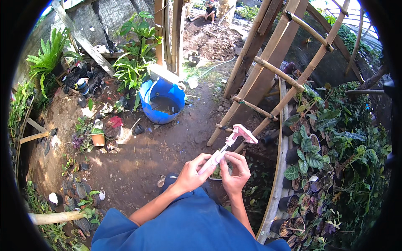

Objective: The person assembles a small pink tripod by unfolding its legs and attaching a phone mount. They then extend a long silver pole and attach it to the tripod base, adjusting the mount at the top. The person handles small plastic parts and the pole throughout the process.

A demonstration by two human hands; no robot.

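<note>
Pink phone holder (pixel 226 147) aloft ahead of body, clamp end (pixel 246 133) toward half past one. Left hand (pixel 192 171) grips handle (pixel 214 161); right hand (pixel 235 173) seemingly pinches its upper end. Likely adjusting step; next move calls for steady left grip, light right-hand touch.
</note>
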